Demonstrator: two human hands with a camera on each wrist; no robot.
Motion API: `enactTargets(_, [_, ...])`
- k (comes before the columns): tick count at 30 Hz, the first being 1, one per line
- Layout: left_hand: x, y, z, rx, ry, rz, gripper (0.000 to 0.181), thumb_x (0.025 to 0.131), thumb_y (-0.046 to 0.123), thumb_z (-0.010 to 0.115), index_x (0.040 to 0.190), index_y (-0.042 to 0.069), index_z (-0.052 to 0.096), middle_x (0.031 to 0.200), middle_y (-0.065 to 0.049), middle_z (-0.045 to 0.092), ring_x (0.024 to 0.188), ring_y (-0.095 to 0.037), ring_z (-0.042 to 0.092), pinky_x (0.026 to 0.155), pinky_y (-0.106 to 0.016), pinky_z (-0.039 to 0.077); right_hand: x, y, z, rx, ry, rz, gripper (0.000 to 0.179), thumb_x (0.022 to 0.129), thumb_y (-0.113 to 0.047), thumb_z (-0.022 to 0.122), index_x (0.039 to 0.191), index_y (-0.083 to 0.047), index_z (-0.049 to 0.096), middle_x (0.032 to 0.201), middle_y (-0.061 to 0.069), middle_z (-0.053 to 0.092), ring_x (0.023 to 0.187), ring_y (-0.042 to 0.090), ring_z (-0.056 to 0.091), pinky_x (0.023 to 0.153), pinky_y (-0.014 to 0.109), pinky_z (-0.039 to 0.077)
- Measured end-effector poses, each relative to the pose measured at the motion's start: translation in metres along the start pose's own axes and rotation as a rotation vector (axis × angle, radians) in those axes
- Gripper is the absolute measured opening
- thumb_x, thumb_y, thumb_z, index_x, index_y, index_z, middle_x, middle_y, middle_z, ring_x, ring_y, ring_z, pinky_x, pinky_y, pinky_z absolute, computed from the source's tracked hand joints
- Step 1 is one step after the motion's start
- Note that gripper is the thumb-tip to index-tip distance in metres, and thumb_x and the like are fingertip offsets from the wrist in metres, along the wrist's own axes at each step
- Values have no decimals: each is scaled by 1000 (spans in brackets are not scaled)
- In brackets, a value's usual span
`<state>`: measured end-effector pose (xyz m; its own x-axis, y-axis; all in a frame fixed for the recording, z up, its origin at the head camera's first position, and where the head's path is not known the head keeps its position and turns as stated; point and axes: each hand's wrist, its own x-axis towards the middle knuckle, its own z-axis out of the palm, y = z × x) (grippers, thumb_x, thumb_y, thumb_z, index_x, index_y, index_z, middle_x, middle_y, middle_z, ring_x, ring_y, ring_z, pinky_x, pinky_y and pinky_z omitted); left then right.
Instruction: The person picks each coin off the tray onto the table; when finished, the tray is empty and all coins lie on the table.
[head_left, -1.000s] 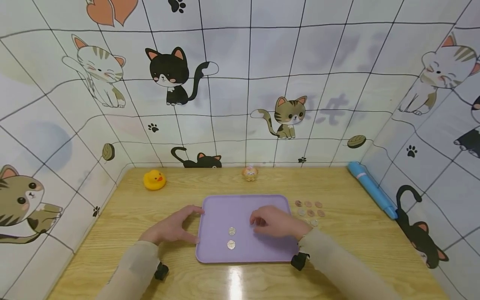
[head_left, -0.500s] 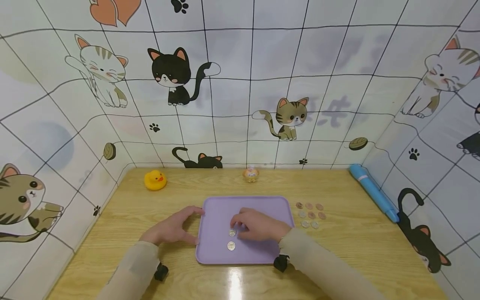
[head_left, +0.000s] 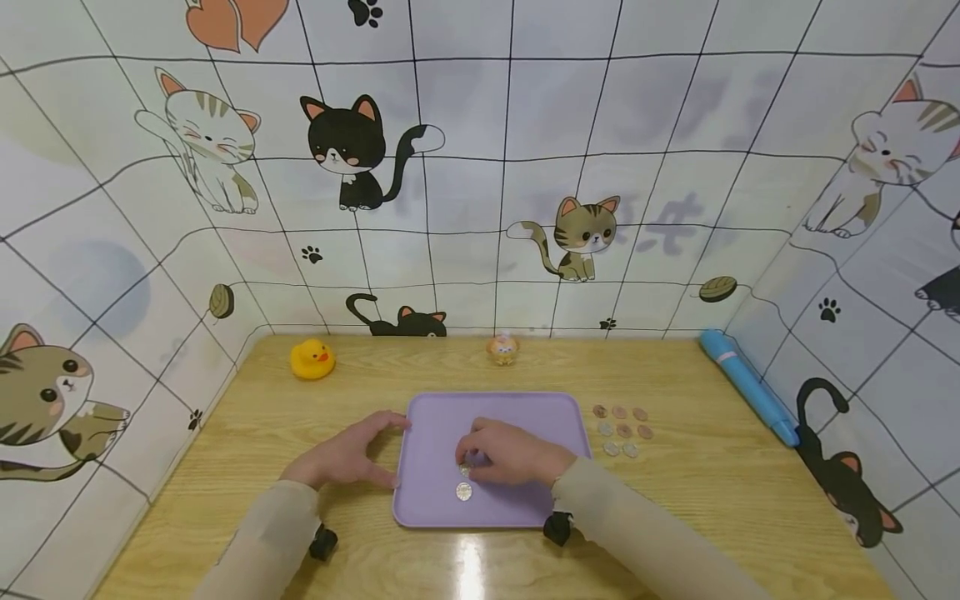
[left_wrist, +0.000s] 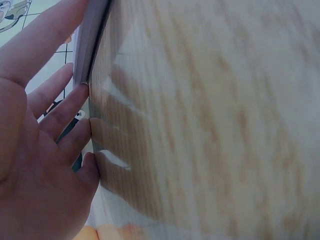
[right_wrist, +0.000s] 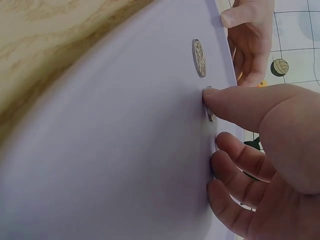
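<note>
Two silvery coins lie on a lilac tray [head_left: 525,408]: the nearer coin [head_left: 464,492] is uncovered, while the farther coin [right_wrist: 211,114] is partly hidden by my right hand [head_left: 510,452]. The right thumb [right_wrist: 240,105] touches that farther coin, with the other fingers curled down to the tray beside it. A thin edge shows at one fingertip; I cannot tell what it is. At the tray's left rim, my left hand [head_left: 348,452] has its thumb and fingers spread and touching the rim. Its fingers [left_wrist: 62,112] are fairly straight in the left wrist view.
To the right of the tray, several copper-coloured and silvery coins [head_left: 624,431] lie in rows on the wooden table [head_left: 360,550]. A yellow rubber duck [head_left: 312,359], a small round figurine [head_left: 502,349] and a thick blue marker [head_left: 750,387] are farther back. Cat-patterned panels surround the table.
My right hand has moved left across the tray to the farther coin, and its fingers now partly cover it. The coins at the right are in fuller view. The left hand stays at the rim.
</note>
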<state>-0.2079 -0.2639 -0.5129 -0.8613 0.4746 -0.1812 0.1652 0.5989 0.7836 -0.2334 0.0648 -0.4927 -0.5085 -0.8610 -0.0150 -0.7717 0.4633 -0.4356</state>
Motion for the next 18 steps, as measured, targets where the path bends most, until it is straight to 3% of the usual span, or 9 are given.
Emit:
enactTargets(9, [2, 0, 0, -3, 4, -17, 86, 77, 32, 95, 150, 25, 51, 166, -7, 39, 155, -39, 27, 126, -69, 15, 3, 1, -4, -3, -20, 9, 14, 95, -15, 78, 109, -18, 74, 104, -1, 63, 91, 7, 55, 80, 21, 49])
enactTargets(18, [0, 0, 0, 1, -1, 6, 88, 76, 31, 96, 151, 22, 50, 166, -9, 38, 155, -41, 28, 126, -68, 16, 6, 2, -2, -85, -44, 37, 14, 94, -15, 80, 98, -16, 67, 95, -7, 56, 87, 5, 51, 80, 21, 50])
